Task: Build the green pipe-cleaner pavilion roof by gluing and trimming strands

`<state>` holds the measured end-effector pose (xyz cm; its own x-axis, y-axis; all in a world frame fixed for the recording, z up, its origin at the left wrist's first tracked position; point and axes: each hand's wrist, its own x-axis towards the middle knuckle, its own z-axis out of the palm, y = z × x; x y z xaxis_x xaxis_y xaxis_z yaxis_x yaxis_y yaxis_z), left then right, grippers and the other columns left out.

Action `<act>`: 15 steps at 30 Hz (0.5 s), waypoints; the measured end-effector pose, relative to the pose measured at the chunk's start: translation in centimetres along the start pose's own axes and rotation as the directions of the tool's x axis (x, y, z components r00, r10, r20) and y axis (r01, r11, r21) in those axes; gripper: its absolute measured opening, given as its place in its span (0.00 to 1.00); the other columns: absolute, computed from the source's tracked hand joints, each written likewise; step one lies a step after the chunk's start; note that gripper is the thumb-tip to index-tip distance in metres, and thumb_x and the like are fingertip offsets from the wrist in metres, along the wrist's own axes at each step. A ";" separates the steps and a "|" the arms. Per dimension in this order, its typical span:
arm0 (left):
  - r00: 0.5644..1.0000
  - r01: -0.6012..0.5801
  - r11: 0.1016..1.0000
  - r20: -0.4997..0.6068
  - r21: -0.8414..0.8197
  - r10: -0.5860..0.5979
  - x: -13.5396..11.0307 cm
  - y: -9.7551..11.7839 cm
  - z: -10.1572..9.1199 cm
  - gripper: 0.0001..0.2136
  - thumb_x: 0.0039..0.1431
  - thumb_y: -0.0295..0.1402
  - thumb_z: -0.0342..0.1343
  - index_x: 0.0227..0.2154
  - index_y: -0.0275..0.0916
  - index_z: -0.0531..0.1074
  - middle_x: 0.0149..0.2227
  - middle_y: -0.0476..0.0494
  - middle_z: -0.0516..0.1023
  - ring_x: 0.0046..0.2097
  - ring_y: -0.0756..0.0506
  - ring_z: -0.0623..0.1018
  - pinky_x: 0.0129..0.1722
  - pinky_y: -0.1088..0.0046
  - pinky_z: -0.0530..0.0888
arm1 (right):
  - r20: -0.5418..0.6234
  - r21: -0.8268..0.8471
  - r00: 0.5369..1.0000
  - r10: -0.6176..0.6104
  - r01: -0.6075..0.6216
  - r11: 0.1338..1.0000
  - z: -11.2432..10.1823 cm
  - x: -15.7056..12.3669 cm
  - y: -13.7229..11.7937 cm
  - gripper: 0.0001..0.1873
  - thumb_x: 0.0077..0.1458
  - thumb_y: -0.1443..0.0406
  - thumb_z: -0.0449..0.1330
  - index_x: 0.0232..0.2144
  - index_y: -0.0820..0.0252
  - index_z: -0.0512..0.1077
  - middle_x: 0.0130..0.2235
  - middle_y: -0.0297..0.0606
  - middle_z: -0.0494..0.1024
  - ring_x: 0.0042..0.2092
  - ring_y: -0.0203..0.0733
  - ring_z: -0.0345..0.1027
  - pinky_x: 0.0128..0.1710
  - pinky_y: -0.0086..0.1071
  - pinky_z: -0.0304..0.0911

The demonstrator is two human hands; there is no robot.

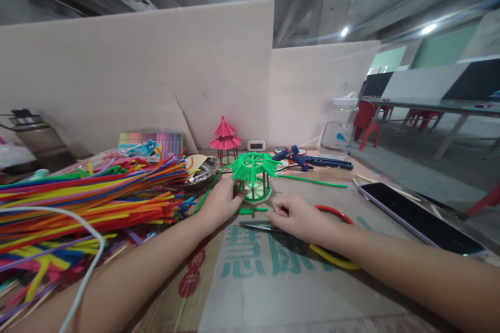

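A small green pipe-cleaner pavilion [254, 176] with wooden posts stands on the cardboard [273, 291]. My left hand [219, 203] grips its base from the left, fingers curled against it. My right hand [299, 217] rests on the cardboard just right of it, fingers curled in a loose fist over the blades of scissors [332, 234] with red and yellow handles. A short green piece [253, 211] lies between both hands.
A big heap of coloured pipe cleaners [89, 197] fills the left. A pink pavilion [225, 138], a marker box [151, 143], a metal dish [203, 170], a blue glue gun [308, 160] and a jug [339, 127] stand behind. A phone [422, 217] lies right.
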<state>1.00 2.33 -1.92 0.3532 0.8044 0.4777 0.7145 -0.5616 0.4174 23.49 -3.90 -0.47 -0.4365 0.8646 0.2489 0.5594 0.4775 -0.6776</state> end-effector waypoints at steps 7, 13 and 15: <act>1.000 0.004 1.000 0.002 -0.002 -0.004 -0.1 -0.2 0.0 0.10 0.61 0.37 0.56 0.42 0.39 0.74 0.40 0.40 0.80 0.47 0.39 0.78 0.49 0.60 0.74 | 0.021 -0.028 1.000 0.002 -0.002 1.000 0.0 -0.3 -0.2 0.20 0.58 0.59 0.56 0.19 0.56 0.53 0.21 0.26 0.58 0.25 0.33 0.51 0.25 0.29 0.46; 1.000 0.000 1.000 0.001 0.002 0.000 -0.1 -0.4 0.2 0.09 0.60 0.38 0.56 0.40 0.40 0.74 0.40 0.39 0.80 0.48 0.38 0.78 0.51 0.58 0.74 | -0.038 0.015 0.998 -0.057 0.058 0.998 -2.1 -0.1 -0.5 0.22 0.63 0.55 0.49 0.19 0.57 0.56 0.21 0.29 0.58 0.25 0.35 0.53 0.25 0.30 0.46; 1.000 -0.002 1.000 -0.004 -0.005 0.002 -0.2 -0.5 0.2 0.10 0.61 0.38 0.55 0.42 0.40 0.74 0.41 0.39 0.80 0.48 0.39 0.78 0.50 0.59 0.74 | -0.088 -0.018 0.991 -0.100 0.099 0.995 -2.9 0.2 -0.4 0.22 0.63 0.56 0.49 0.19 0.56 0.53 0.21 0.28 0.55 0.25 0.34 0.51 0.25 0.30 0.45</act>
<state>0.73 2.53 -2.39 0.3523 0.8026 0.4814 0.7105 -0.5642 0.4206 25.20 -3.53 1.86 -0.4264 0.8229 0.3755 0.5262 0.5633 -0.6370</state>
